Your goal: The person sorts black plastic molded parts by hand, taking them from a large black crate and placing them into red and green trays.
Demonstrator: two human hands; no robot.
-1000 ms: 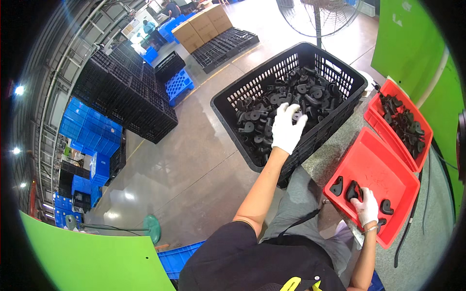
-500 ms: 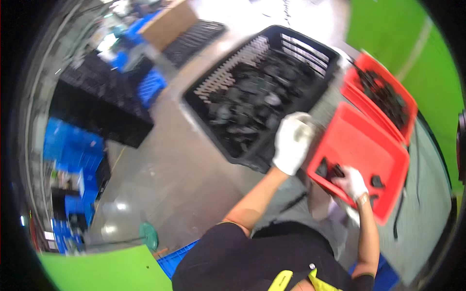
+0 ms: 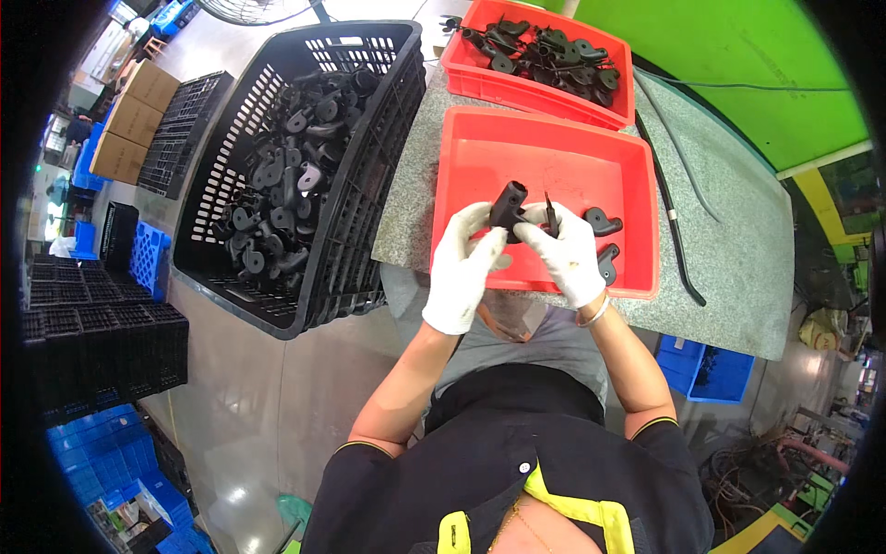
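Note:
Both my hands wear white gloves and meet over the near red bin (image 3: 457,152). My left hand (image 3: 463,268) is closed on a black tubular plastic part (image 3: 508,205), its open round end tilted up. My right hand (image 3: 568,258) is closed on a thin, pointed dark tool (image 3: 551,212), point up, its kind not clear. My right thumb reaches to the tubular part. Inside the same bin, to the right of my right hand, lie a black plastic part (image 3: 602,222) and another black part (image 3: 607,262).
A large black crate (image 3: 318,309), filled with similar black parts (image 3: 277,198), stands at left. Behind the near bin, a second red bin (image 3: 535,103) holds more. Both red bins rest on a grey speckled tabletop (image 3: 738,268). A black rod (image 3: 678,235) lies right of the bins.
My left hand has come from beside the black crate to above the red bin. My right hand has lifted from inside the bin to meet it. The head view has turned.

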